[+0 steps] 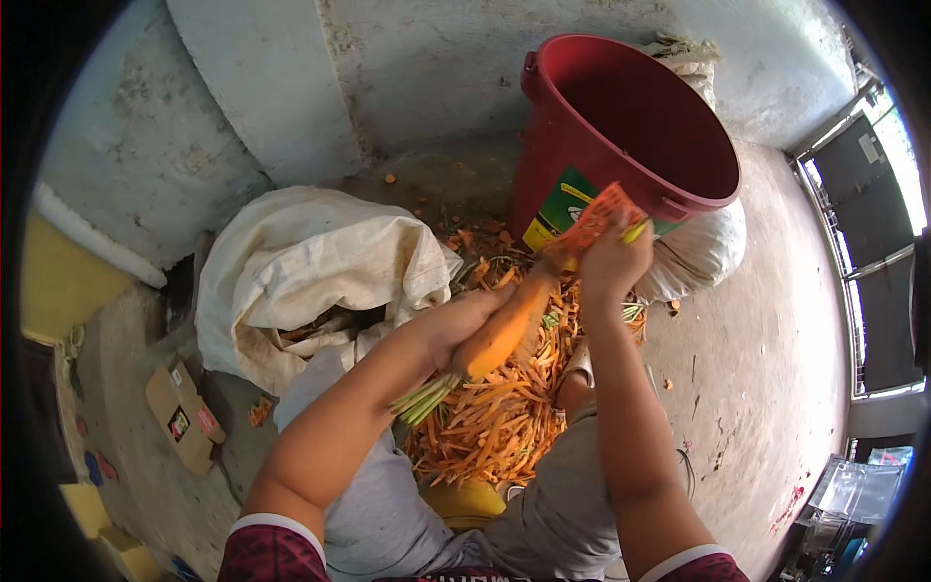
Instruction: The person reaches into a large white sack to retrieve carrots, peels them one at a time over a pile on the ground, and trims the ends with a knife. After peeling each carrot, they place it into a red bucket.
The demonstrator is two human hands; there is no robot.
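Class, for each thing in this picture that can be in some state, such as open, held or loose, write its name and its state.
Carrot: held in the left hand, green stalks attached
Orange perforated item: held in the right hand
Orange peelings: loose, heaped on the floor
Red bin: upright, open
White sack: mouth open, cloth crumpled

Both forearms (pixel 369 407) reaching forward
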